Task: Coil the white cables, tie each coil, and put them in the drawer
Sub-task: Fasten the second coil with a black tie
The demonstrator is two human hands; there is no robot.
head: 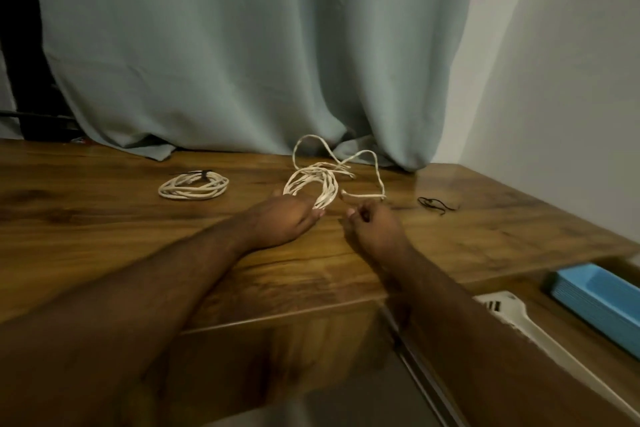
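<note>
White cable (323,184), half coiled at centre frame on the bench (104,218): left hand (287,218) grips the loops, right hand (372,224) pinches the loose tail. Remaining slack needs winding before tying.

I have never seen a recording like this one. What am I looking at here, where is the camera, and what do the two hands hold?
There is no machine here. One picture comes from a camera worn on a person's head, looking forward and down at bare arms over a wooden table. The left hand holds a half-made coil of white cable; its loose end loops away toward the curtain. The right hand is curled and seems to pinch that loose end. Farther left lies a finished coil with a dark tie on it. A black tie lies at the right. Lower right, an open drawer shows a blue tray.
</note>
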